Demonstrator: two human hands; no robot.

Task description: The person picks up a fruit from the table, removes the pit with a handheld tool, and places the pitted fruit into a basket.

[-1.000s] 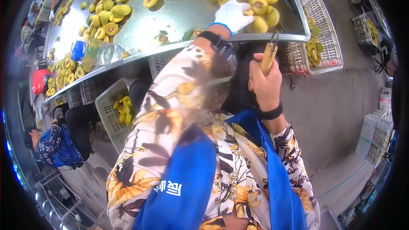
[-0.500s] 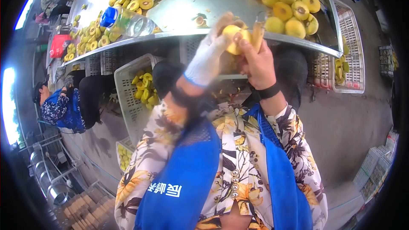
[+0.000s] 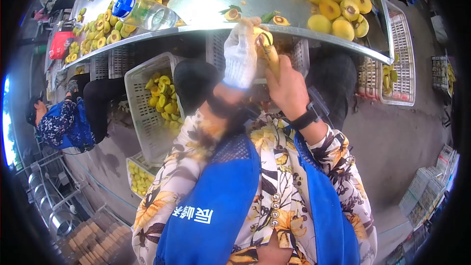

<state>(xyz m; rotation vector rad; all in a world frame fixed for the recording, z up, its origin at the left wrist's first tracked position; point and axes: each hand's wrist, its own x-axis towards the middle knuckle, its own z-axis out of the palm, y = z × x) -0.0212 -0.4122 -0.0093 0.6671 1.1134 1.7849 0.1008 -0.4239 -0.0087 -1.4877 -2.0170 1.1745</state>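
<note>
My left hand [image 3: 240,53], in a white knit glove, is closed around a cut yellow peach [image 3: 262,37] just off the table's front edge. In my bare right hand [image 3: 288,86] is a pitting tool [image 3: 271,60] with a pale wooden handle. Its curved metal loop is at the cut face of the peach, and part of the fruit is hidden by the glove. Close beyond my hands, small cut peach pieces with brown centres [image 3: 281,20] lie on the metal table [image 3: 211,2], beside bits of green leaf [image 3: 267,17].
Peaches, whole and halved, are heaped at the right [image 3: 338,10] and left [image 3: 105,28] of the table. A blue-capped bottle [image 3: 147,13] lies near its edge. White crates [image 3: 140,98] with peach halves stand below. Another person [image 3: 68,122] sits at the left.
The tool has swung from upright beside the fruit to its cut face. Both hands came slightly lower. Another cut piece and leaf bits now show on the table edge.
</note>
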